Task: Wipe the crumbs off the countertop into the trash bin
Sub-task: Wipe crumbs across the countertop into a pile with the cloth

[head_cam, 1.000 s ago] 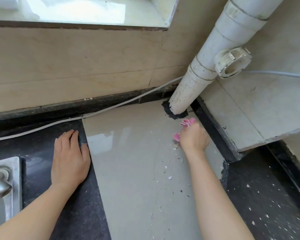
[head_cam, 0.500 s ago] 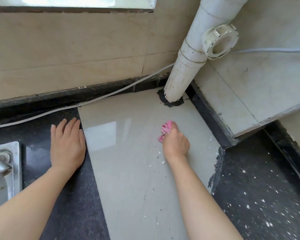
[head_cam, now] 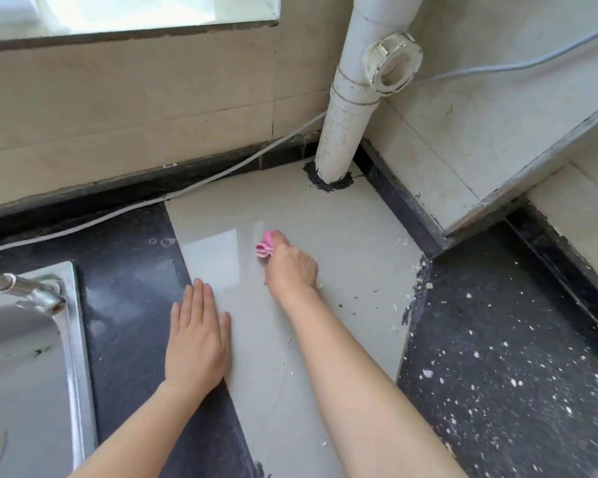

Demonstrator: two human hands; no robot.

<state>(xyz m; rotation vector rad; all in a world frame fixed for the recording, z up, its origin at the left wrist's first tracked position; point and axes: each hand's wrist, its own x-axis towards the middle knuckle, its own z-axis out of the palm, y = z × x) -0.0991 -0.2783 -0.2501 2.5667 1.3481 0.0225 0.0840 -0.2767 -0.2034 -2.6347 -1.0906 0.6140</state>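
So, what were the hands doing at that moment?

Well, they were apart. The right hand [head_cam: 292, 267] was curled tight round a small bunched pink cloth [head_cam: 266, 246], pressing it down on the glossy beige tile surface [head_cam: 325, 208]. The folds of the cloth stuck out past the knuckles on the far side.

And the other one?

The left hand [head_cam: 197, 343] lay flat, palm down and holding nothing, with straight fingers close together. It sat nearer the person than the right hand, across the seam where the beige tile met the black stone surface [head_cam: 128, 288].

Where were the crumbs, then?

Mostly to the right of the cloth. Small white crumbs [head_cam: 403, 241] were scattered along the right edge of the beige tile, with one more just beside the right wrist. Many more were strewn over the second stretch of black stone [head_cam: 515, 322] further right.

Anything else around?

A thick white plastic drain pipe [head_cam: 342, 132] rose from the far corner of the tile, sealed with a dark ring at its foot. A thin white cable [head_cam: 187, 192] ran along the base of the back wall. At the left edge was a stainless steel sink [head_cam: 75, 339], with a metal tap [head_cam: 25, 289] reaching over it
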